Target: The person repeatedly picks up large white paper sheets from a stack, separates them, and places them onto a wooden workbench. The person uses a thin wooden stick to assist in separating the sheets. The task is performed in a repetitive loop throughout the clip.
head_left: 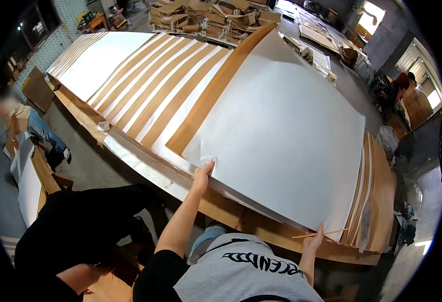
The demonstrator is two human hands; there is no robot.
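Note:
A large white sheet (286, 126) lies across the long table in front of me, its left part slightly raised. My left hand (202, 177) pinches its near edge at the left, thumb on top, and the sheet dimples there. At the near right, my right hand (312, 241) closes on the same edge with a thin wooden stick (335, 232) across its fingers. A broad brown strip (221, 93) shows along the sheet's left side. Further left, overlapping sheets (153, 75) are fanned out in white and brown bands.
More brown sheets (380, 201) lie at the table's right end. Close on my left is a person in black (80, 226); another person (40, 128) stands beside a side table (27, 183). Stacks of brown pieces (206, 20) lie beyond the table.

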